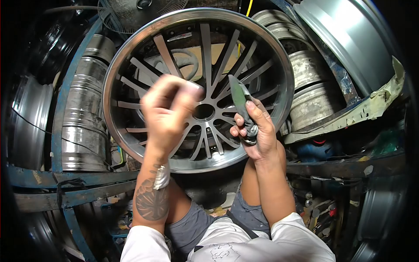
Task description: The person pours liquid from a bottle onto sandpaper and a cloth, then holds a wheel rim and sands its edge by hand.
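A large multi-spoke wheel rim with a polished lip lies face up in front of me. Above its right spokes, my right hand grips a knife-like tool with a greenish blade and a dark wrapped handle, its tip pointing up and to the left. My left hand is over the rim's left spokes, its fingers curled and blurred by motion. Whatever its fingers hold, if anything, cannot be made out. Silvery tape wraps the left wrist.
Stacked metal rims stand on the left behind a blue frame. More rims are stacked on the right, below a big silver rim. A fan sits at the top, and a blue metal bar crosses the lower left.
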The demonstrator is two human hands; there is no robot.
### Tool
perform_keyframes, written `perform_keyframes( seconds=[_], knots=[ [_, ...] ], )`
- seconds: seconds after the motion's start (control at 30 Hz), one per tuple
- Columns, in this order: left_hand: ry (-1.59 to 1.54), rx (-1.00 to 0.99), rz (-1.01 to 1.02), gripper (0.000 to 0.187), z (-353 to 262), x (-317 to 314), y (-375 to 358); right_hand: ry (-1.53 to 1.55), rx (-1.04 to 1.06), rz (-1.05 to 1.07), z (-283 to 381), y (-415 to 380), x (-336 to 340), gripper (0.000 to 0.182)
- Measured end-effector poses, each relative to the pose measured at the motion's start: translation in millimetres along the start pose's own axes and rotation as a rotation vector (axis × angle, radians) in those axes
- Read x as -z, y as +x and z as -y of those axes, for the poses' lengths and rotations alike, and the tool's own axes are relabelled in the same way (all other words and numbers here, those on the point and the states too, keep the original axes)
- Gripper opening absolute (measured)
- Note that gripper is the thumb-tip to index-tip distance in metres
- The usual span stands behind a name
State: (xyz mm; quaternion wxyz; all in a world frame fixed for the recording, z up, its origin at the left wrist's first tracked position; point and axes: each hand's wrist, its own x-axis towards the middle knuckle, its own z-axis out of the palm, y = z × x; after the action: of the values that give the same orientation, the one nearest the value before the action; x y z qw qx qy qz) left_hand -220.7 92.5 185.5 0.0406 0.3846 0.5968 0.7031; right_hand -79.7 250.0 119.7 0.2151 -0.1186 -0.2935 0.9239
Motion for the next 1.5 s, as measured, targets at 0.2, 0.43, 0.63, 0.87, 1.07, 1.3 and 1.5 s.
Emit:
perform_keyframes(
  seconds=[0.2, 0.43, 0.63, 0.87, 1.07, 1.3, 1.5],
  knots=[
    [1.045, -0.463, -0.772, 0.025, 8, 96, 48, 0.026, -0.015, 0.101, -10, 1, 1, 0.025],
    [1.031, -0.032, -0.304, 0.072, 21, 127, 70, 0.016, -0.153, 0.231, -19, 0, -3, 0.043],
    [1.149, 0.087, -0.415, 0.056, 18, 119, 69, -0.219, -0.236, 0.267, -8, -15, 11, 0.057],
    [1.136, 0.136, -0.494, 0.066, 23, 142, 55, -0.843, -0.361, 0.295, -10, -44, 52, 0.039],
    [1.221, 0.327, -0.451, 0.068, -21, 123, 21, -1.933, -0.194, 0.212, -40, -57, 76, 0.031],
    [1.266, 0.353, -0.396, 0.07, -38, 110, 9, -2.289, -0.111, 0.266, -75, -52, 98, 0.039],
    [1.162, 0.309, -0.423, 0.069, -39, 106, 1, -2.316, -0.123, 0.286, -74, -39, 96, 0.036]
  ],
)
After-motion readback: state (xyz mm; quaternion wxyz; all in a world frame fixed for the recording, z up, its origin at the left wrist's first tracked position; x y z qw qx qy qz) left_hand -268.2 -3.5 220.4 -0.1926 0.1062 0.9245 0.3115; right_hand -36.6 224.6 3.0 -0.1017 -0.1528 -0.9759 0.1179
